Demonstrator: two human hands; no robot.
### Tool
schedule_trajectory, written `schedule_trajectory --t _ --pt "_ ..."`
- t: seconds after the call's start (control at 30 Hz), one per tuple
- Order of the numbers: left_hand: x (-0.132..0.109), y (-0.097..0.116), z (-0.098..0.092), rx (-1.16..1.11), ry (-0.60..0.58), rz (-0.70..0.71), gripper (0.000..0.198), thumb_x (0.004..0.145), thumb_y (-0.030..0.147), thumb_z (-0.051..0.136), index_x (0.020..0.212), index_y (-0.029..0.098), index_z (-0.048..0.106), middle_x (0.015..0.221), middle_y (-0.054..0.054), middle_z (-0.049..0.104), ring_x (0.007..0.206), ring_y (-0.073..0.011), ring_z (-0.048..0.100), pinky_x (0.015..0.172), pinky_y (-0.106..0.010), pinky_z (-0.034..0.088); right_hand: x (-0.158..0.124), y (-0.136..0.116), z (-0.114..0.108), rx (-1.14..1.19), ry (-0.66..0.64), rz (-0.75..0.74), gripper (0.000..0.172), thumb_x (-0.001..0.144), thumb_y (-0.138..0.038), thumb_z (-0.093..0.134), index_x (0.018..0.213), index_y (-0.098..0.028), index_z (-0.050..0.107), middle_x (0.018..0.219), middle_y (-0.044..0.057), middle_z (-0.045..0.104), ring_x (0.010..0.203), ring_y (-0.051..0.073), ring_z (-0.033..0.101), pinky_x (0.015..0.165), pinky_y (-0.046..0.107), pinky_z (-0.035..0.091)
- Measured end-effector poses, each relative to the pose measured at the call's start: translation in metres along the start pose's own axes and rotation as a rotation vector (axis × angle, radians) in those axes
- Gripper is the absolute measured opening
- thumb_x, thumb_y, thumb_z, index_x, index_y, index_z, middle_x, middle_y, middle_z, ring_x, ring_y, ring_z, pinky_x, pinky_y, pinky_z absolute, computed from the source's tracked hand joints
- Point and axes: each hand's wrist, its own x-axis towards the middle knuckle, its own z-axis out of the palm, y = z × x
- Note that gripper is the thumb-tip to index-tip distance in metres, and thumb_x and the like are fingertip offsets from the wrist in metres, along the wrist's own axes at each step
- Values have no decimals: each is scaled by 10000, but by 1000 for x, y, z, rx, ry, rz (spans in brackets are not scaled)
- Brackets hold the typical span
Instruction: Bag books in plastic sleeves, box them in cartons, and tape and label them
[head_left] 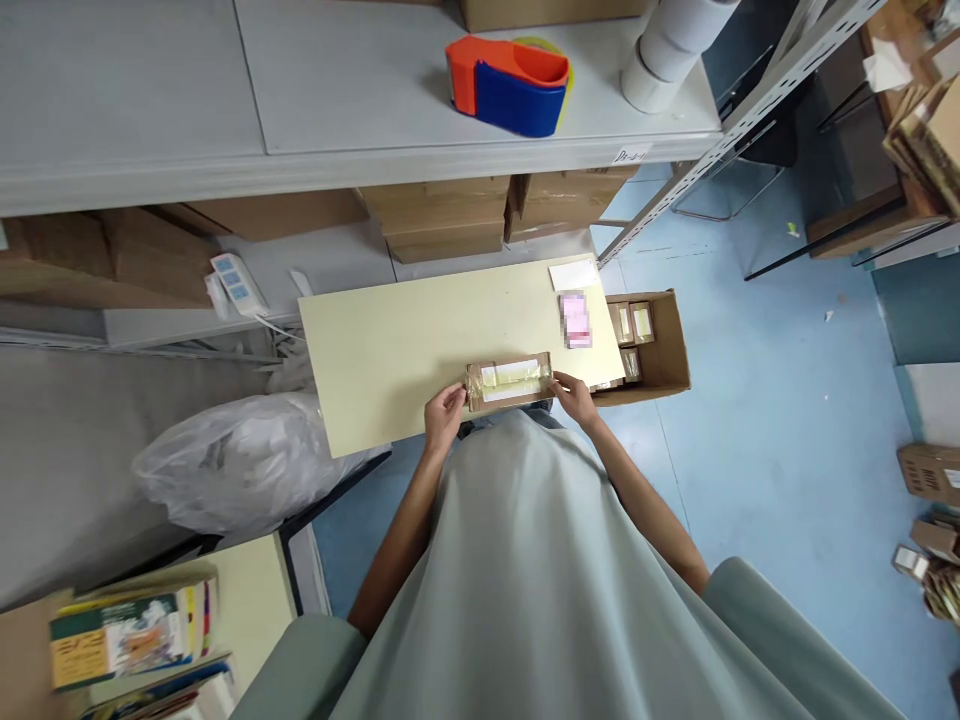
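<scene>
A small brown cardboard box [510,381] with white labels and shiny clear tape lies at the near edge of a pale yellow tabletop [390,350]. My left hand [444,415] grips its left end with curled fingers. My right hand [576,396] holds its right end, fingers closed on the corner. Both forearms reach forward over my light green garment.
A pink slip [576,318] and a white paper [574,273] lie at the table's right end. An open carton [660,345] with small boxes stands on the blue floor to the right. A red and blue tape dispenser [510,82] sits on the grey shelf. A plastic bag [232,465] lies at the left.
</scene>
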Motion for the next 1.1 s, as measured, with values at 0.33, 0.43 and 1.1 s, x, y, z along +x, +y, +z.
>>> schedule_trajectory --t 0.33,0.43,1.1 --pt "-18 -3 -12 -64 -42 -33 310 795 459 852 900 186 748 1044 -112 850 1081 -281 823 1083 -467 650 -26 4 20 136 91 16 622 933 -711 639 1205 -167 767 1147 137 829 1143 303 765 1017 415 623" --pt "-26 0 -14 -85 -115 -17 349 851 514 797 971 187 769 1084 -111 847 1091 -280 824 1084 -476 659 -45 7 20 164 129 38 648 923 -749 646 1209 -182 776 1146 119 834 1149 308 769 1029 427 636" --pt "-91 4 180 258 -532 15 419 887 427 808 1255 228 781 1373 -154 790 1330 -314 744 1180 -481 596 -95 173 -151 379 400 264 646 836 -836 706 924 -203 804 997 149 863 980 344 809 914 467 656"
